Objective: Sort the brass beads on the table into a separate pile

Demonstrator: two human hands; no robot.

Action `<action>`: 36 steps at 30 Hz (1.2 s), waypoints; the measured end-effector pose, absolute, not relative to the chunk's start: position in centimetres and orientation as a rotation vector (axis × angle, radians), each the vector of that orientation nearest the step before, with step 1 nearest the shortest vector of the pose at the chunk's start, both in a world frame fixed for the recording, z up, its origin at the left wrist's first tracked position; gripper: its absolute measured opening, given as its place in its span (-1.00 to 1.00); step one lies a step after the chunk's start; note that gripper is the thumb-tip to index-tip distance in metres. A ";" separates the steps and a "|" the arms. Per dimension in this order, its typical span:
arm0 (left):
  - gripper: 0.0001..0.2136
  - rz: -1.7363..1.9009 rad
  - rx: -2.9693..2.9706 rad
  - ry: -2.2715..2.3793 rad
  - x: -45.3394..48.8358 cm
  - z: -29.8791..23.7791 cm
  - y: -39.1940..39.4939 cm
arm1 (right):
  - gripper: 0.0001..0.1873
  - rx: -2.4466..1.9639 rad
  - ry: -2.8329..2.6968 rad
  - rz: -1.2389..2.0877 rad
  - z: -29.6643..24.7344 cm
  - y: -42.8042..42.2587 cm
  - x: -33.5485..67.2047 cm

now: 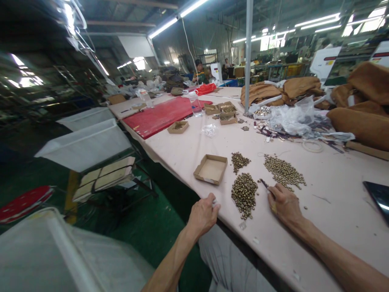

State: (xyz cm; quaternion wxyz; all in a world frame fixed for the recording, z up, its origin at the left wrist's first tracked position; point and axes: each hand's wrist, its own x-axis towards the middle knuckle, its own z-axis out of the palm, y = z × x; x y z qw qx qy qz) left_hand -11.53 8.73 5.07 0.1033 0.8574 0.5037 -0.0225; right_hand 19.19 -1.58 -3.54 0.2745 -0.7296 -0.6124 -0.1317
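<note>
My left hand (203, 215) is closed at the table's near edge, with a small whitish bit showing at the fingertips that I cannot make out. In my right hand (282, 202) is a thin dark pointed tool (263, 183), its tip aimed left at the studs. Small bronze-coloured metal studs lie in a dense heap (244, 194) between my hands. Behind it is a smaller heap of studs (240, 161). A flatter spread of studs (282, 170) lies just beyond my right hand. A shallow cardboard box (210, 169) sits ahead of my left hand.
Farther back are more small cardboard boxes (178, 127), a clear plastic jug (195, 104) and a red sheet (164, 115). Plastic bags (291, 117) and brown material (361, 117) pile up right of a metal post (248, 56). White bins (85, 142) stand left. A dark tablet-like device (378, 198) lies right.
</note>
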 end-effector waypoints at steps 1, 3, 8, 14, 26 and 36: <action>-0.77 -0.066 2.532 1.482 -11.6 5.0 8.7 | -0.80 -1.964 -1.651 -0.350 -3.5 -1.5 19.3; -0.77 -0.060 2.547 1.468 -11.6 4.9 8.8 | -0.79 -1.966 -1.674 -0.341 -3.5 -1.3 19.4; -0.77 -0.041 2.581 1.451 -11.9 4.5 8.9 | -0.79 -1.954 -1.724 -0.340 -3.4 -1.2 19.7; -0.76 -0.025 2.572 1.440 -12.0 4.3 8.8 | -0.78 -1.956 -1.763 -0.356 -3.6 -0.6 20.0; -0.74 -0.014 2.550 1.455 -12.0 3.9 8.9 | -0.81 -1.886 -1.689 -0.344 -1.8 -0.7 21.9; -0.74 -0.041 2.561 1.459 -11.5 4.3 8.5 | -0.81 -1.616 -1.762 0.008 -1.6 -5.2 18.6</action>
